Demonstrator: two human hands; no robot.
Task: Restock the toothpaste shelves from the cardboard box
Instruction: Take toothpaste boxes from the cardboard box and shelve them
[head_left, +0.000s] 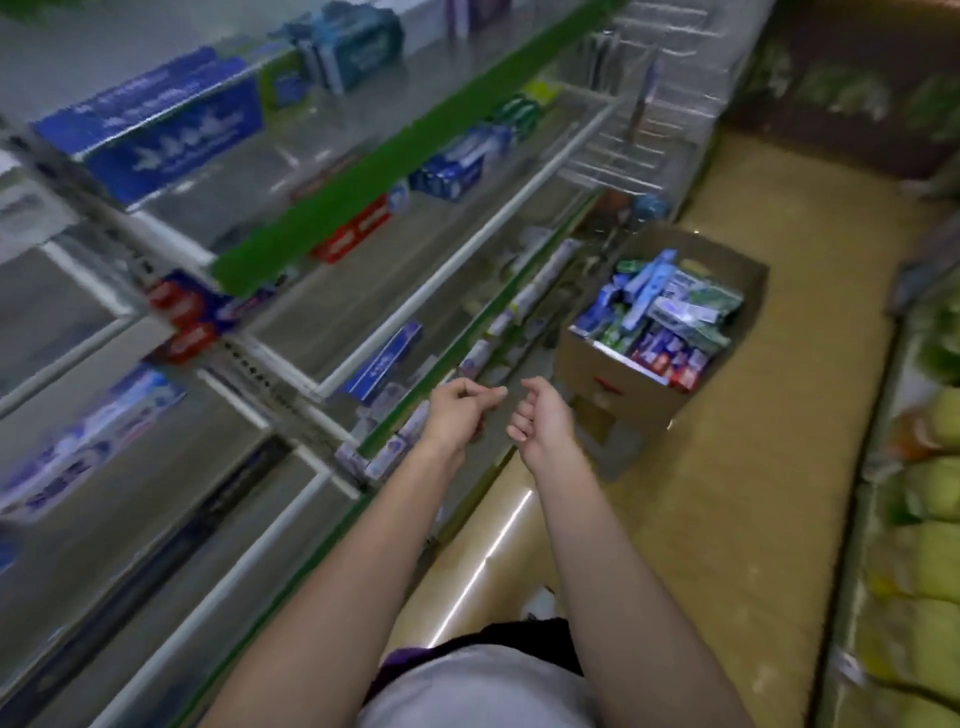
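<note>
toothpaste cartons (657, 317) fill the cardboard box (618, 397) on the floor, far right of sparse shelves (395, 280). left hand (460, 410) and right hand (540, 415) hover loosely curled, empty; likely best to lift matching brands together.

Brown cardboard box (631, 387); green shelf edges (332, 202)
</note>
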